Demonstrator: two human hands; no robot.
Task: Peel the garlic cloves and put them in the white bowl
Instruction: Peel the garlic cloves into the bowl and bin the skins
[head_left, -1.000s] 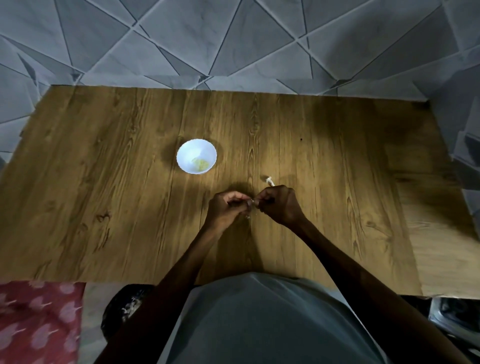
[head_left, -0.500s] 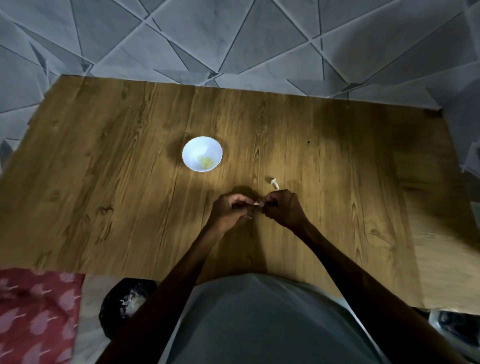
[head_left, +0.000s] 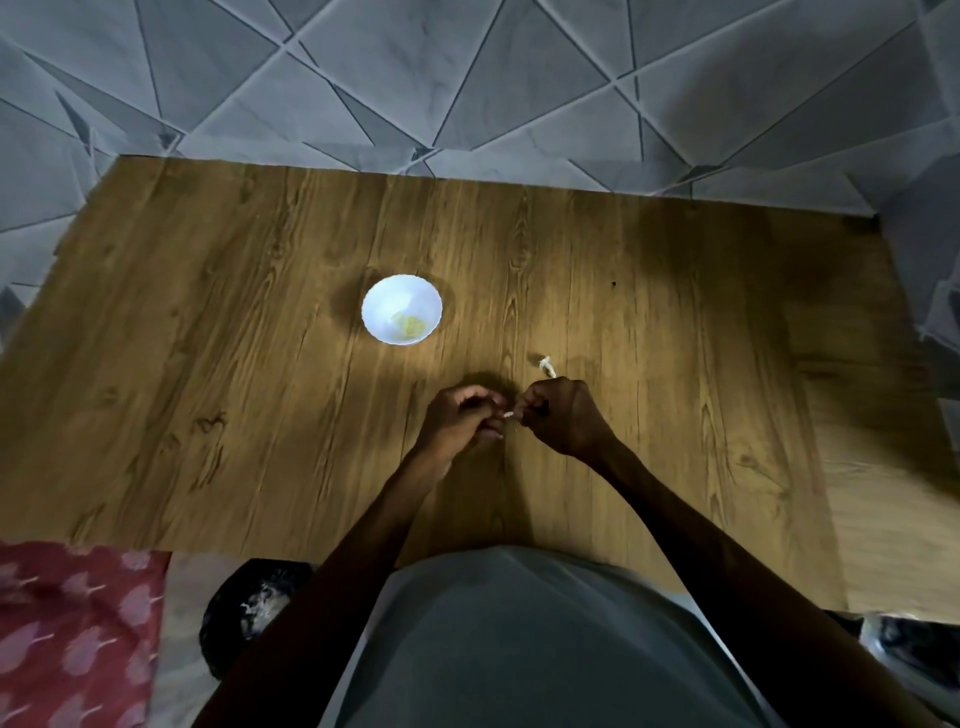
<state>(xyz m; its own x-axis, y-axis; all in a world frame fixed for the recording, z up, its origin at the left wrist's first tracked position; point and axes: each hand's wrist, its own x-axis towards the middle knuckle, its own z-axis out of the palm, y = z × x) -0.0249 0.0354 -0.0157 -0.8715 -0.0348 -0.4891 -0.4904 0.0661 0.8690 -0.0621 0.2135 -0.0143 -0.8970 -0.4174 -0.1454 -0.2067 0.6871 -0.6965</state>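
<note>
Head-worn view, steeply down onto wooden table (head_left: 208, 364)

The bowl (head_left: 385, 307) stands by itself on the table (head_left: 208, 374), with bare wood on every side, so a hand could reach it from the left, the right, the far side or the near side. Toward the near right of the bowl, the left hand (head_left: 460, 423) and right hand (head_left: 563, 415) meet, pinching a small clove (head_left: 509, 414); with their forearms they block that strip down to the body. A pale scrap (head_left: 546, 365) lies right of the bowl, well apart from it. Beyond the bowl, past open wood, the tiled wall (head_left: 467, 78) closes the far edge.
</note>
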